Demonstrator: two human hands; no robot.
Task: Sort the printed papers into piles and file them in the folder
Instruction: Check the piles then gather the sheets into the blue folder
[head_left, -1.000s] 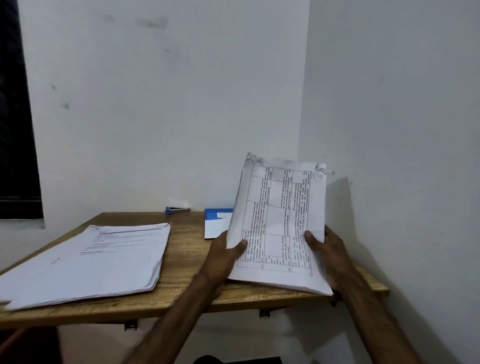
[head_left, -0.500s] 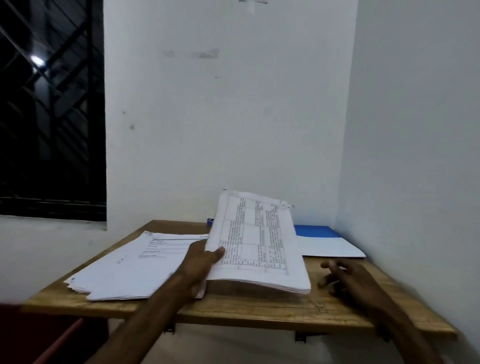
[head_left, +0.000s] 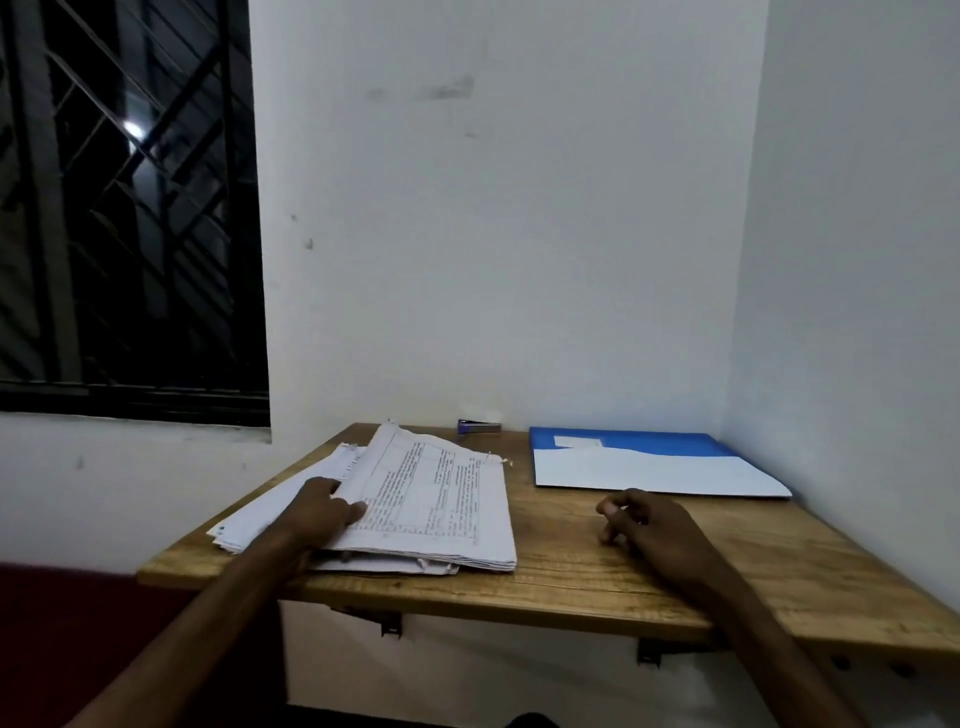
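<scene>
Head view: printed stack (head_left: 431, 499), top sheet a ruled table with dense text, lies flat on left half of wooden table (head_left: 597, 571), overlapping a lower pile of white papers (head_left: 260, 514) that fans out to the left and pokes out under its near edge. Far corners of the stack look dog-eared. Left hand (head_left: 319, 512) grasps the stack's left edge, thumb on top of the page, fingers curled at the edge; can't tell how far they go underneath. Right hand (head_left: 649, 519) holds nothing, fingers loosely curled, released, low over bare wood to the right of the stack and apart from it; contact with the table unclear. Blue folder (head_left: 649, 440) lies at the far right corner against the wall, white sheet (head_left: 649, 470) covering its near part. Small stapler (head_left: 478, 426) at the back edge, between stack and folder. Dark barred window (head_left: 124, 208) upper left. Metal brackets (head_left: 390, 626) under the tabletop.
</scene>
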